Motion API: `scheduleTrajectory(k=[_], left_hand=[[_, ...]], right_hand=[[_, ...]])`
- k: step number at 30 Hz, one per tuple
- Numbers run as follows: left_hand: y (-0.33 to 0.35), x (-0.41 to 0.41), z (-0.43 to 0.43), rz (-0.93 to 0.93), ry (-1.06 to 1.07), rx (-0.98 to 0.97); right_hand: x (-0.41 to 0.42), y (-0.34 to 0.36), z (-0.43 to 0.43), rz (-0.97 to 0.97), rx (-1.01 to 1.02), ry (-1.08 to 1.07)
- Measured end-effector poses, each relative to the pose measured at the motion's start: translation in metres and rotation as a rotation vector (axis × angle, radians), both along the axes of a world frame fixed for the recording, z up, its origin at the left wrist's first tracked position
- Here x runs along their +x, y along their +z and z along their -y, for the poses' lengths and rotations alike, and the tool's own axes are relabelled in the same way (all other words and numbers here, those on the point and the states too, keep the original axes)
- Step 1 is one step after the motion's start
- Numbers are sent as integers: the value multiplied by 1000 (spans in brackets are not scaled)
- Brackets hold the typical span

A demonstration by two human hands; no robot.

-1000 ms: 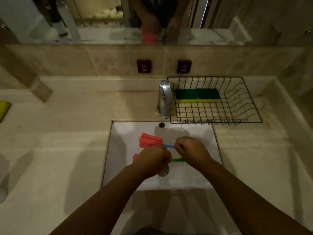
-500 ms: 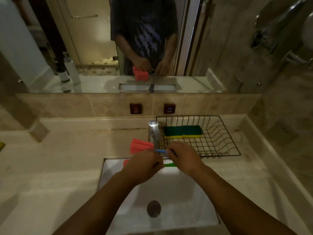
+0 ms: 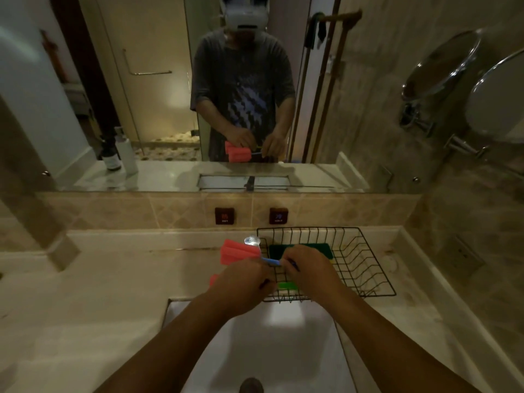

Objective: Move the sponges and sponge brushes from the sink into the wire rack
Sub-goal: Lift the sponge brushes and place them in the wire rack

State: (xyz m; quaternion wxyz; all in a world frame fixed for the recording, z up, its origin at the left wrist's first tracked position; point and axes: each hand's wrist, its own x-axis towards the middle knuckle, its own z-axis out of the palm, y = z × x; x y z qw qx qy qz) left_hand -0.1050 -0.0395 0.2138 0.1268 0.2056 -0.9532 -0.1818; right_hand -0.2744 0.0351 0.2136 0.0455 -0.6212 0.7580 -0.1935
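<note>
Head view: both hands are held above the sink's back edge, beside the rack on the bench. Left hand has its grip closed on the brushes; one pink head sticks out to its left. Right hand pinches a blue handle. A green handle shows between the hands. A green sponge lies in the rack.

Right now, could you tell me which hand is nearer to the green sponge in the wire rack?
Right. The right hand is over the wire rack, partly covering the green sponge. The left hand is at the rack's left edge, farther from it.
</note>
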Motion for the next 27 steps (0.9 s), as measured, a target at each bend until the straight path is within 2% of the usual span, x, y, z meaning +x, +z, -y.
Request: scheduleTrajectory(k=[9,14,27], left_hand=[[-6,0,-3,89,4,4],[-7,-11,-8,77,-2,5],[-30,-84,-26,79,-45,48]], right_hand=[[-1,-15,-2,17,13,28],[-16,-19,-6,6,4,35],[-89,-41,-32,20,46,-11]])
